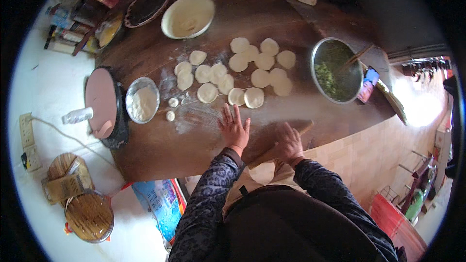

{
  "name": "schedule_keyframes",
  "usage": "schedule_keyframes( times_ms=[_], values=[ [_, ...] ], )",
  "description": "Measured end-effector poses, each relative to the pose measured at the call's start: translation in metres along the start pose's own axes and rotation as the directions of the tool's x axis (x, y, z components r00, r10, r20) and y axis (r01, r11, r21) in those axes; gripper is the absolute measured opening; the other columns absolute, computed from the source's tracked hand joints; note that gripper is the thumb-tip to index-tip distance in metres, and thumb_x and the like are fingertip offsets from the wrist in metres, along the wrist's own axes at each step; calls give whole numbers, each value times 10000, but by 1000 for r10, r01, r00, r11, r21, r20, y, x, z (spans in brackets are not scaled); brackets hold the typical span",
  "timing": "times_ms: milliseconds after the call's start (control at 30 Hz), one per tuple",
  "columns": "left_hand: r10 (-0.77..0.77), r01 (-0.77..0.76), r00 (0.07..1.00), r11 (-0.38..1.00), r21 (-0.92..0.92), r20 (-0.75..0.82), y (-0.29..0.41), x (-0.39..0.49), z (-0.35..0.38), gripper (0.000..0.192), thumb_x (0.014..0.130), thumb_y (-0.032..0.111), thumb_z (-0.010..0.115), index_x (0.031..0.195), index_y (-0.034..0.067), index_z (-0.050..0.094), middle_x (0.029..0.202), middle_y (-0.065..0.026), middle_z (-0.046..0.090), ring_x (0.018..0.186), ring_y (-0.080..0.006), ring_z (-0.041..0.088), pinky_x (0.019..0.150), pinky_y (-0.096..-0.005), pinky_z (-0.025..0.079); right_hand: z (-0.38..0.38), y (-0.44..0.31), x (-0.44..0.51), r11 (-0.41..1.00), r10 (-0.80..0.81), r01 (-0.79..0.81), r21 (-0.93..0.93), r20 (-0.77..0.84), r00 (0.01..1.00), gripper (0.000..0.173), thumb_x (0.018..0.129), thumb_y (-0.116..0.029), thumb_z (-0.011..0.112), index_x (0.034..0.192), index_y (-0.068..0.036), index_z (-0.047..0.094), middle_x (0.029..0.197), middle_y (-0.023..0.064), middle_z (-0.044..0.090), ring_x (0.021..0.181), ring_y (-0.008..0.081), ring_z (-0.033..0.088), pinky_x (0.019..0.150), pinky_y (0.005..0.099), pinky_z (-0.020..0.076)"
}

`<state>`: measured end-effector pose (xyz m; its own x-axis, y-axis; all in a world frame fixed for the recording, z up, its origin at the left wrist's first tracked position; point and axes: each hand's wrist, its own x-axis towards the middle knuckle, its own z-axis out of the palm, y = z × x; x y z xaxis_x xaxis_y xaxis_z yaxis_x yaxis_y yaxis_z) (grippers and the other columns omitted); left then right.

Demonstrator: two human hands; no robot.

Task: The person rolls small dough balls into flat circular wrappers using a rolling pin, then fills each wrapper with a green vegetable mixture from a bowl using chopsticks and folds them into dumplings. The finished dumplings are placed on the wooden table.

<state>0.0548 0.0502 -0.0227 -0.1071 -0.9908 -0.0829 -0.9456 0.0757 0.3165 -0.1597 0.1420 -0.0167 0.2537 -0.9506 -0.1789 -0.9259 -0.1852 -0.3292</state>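
My left hand (233,129) is spread flat just above the floured wooden table, holding nothing. Its fingertips reach the near edge of a round dough wrapper (236,96); whether they touch it I cannot tell. Another wrapper (254,98) lies just right of it. My right hand (290,142), blurred, lies over a wooden rolling pin (307,127) that slants across the table's near edge. Several more flat dough rounds (260,78) are spread beyond my hands, some overlapping. Two small dough pieces (172,109) sit in scattered flour to the left.
Left on the table (145,156) are a metal bowl of flour (143,103) and a round pink-topped appliance (102,98). A pale basin (188,16) stands at the back. On the right, a steel bowl of chopped green filling (336,71) stands beside a phone (368,84).
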Motion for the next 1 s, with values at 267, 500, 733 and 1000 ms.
schedule_keyframes(
  times_ms=[267, 500, 733, 1000],
  values=[
    [-16, 21, 998, 996, 91, -62, -2, 18, 14, 676, 922, 468, 456, 1484, 164, 236, 1537, -206, 166, 1410, -395, 173, 1085, -603, 185, -6, -1, 2, 998, -45, 51, 43, -129, 991, 515, 847, -257, 558, 1317, -55, 499, 1435, 76, 399, 1354, 299, 313, 1058, 484, 308],
    [-89, 94, 988, 995, 33, -126, 1, 24, 11, 702, 947, 462, 394, 1482, 56, 190, 1515, -271, 162, 1403, -404, 189, 1092, -535, 225, -4, 18, -5, 994, -69, 51, -100, -181, 981, 493, 892, -310, 540, 1331, -90, 502, 1429, 63, 426, 1388, 292, 280, 1089, 512, 256],
    [-258, 70, 960, 599, -798, -109, 38, 11, 5, 726, 985, 499, 298, 1496, 30, 86, 1552, -231, 31, 1441, -363, 56, 1157, -449, 75, -16, 27, -2, 999, 35, -32, 26, -130, 991, 499, 916, -319, 491, 1353, -77, 472, 1446, 106, 395, 1385, 296, 269, 1090, 515, 253],
    [-57, 146, 983, 817, -557, 175, -10, 0, -21, 258, 878, 156, 558, 1086, 25, 636, 1039, -226, 642, 982, -375, 616, 826, -410, 502, -11, -39, 99, 984, 177, -178, 14, -221, 959, 507, 927, -292, 450, 1367, -41, 436, 1478, 134, 344, 1394, 292, 265, 1071, 497, 278]
  ],
)
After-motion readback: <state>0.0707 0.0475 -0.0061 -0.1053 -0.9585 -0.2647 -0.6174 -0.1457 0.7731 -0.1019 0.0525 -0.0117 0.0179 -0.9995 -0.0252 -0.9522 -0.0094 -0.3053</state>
